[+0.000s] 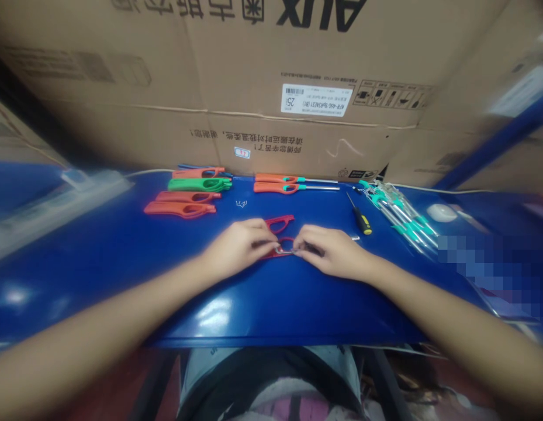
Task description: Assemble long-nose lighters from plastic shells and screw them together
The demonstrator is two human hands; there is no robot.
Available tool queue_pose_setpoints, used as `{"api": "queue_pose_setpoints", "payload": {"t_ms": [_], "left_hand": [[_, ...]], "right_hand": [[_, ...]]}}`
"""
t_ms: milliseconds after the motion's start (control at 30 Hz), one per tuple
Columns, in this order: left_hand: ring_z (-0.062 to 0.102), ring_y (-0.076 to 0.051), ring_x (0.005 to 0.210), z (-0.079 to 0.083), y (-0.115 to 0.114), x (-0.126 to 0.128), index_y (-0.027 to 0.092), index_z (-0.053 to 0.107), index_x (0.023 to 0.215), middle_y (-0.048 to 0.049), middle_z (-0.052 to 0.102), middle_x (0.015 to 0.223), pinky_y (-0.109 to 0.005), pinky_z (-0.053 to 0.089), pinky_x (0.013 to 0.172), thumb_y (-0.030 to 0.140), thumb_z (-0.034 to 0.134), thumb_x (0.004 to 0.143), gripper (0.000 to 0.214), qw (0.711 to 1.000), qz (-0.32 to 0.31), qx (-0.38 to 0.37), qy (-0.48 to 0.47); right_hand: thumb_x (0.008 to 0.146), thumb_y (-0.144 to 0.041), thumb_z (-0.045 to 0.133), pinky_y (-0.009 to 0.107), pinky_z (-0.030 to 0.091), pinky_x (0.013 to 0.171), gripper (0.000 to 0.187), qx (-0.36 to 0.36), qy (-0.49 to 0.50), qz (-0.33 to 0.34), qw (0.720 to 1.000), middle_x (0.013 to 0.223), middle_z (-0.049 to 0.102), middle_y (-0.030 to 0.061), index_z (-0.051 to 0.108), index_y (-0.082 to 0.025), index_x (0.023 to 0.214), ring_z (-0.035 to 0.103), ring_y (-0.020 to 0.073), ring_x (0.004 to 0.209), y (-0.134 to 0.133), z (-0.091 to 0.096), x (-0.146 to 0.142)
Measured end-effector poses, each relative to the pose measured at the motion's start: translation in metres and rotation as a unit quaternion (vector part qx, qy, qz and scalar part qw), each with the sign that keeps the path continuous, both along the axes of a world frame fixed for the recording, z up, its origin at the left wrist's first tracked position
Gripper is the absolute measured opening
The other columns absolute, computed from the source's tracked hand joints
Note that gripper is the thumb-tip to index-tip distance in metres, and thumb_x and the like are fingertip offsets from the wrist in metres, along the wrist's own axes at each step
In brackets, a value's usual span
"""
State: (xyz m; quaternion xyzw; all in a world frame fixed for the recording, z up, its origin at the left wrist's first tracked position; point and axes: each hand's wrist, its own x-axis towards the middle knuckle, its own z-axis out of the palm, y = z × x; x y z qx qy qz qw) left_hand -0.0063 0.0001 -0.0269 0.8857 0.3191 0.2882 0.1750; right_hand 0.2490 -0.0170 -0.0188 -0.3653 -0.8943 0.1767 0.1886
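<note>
My left hand point(238, 244) and my right hand point(328, 250) meet over the middle of the blue table point(122, 245). Both pinch a red plastic lighter shell point(283, 245) with a small metal part where the fingertips meet. A second red shell half point(280, 221) lies just behind the hands. My fingers hide most of the held piece.
Orange and green lighter shells point(187, 193) lie in a stack at the back left. Two assembled orange lighters point(293, 183) lie at the back centre. A yellow-handled screwdriver point(359, 216) and a bundle of teal-tipped metal tubes point(403, 216) lie to the right. A large cardboard box point(271, 82) stands behind the table.
</note>
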Motion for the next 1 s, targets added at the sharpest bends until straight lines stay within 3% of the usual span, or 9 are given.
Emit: {"api": "queue_pose_setpoints", "payload": {"t_ms": [533, 733, 1000], "left_hand": [[0.063, -0.011, 0.066, 0.0074, -0.0021, -0.0017, 0.016, 0.078, 0.092, -0.0029, 0.073, 0.083, -0.024, 0.053, 0.067, 0.021, 0.067, 0.091, 0.012, 1.0, -0.006, -0.008, 0.014], [0.064, -0.011, 0.067, 0.0076, -0.0006, -0.0028, 0.017, 0.078, 0.091, -0.003, 0.073, 0.085, -0.024, 0.054, 0.069, 0.025, 0.069, 0.09, 0.011, 1.0, -0.005, -0.019, 0.011], [0.069, -0.014, 0.075, 0.0034, -0.0006, -0.0013, 0.019, 0.08, 0.089, -0.0038, 0.074, 0.084, -0.024, 0.054, 0.069, 0.023, 0.071, 0.089, 0.01, 0.999, -0.007, -0.032, -0.02]], "right_hand": [[0.094, -0.022, 0.062, 0.025, 0.041, 0.068, 0.004, -0.028, -0.01, -0.029, 0.999, 0.089, 0.065, 0.0016, 0.062, -0.02, 0.09, 0.057, 0.0138, 0.075, 0.001, 0.0046, 0.0008], [0.092, -0.02, 0.062, 0.025, 0.039, 0.065, 0.005, -0.031, -0.001, -0.028, 0.999, 0.084, 0.062, 0.0007, 0.063, -0.019, 0.088, 0.052, 0.0126, 0.069, 0.0009, 0.0056, 0.0009], [0.09, -0.021, 0.064, 0.024, 0.039, 0.062, 0.004, -0.038, 0.031, -0.038, 0.998, 0.092, 0.063, 0.0022, 0.066, -0.019, 0.087, 0.048, 0.0102, 0.065, 0.0029, 0.0027, 0.0016]]}}
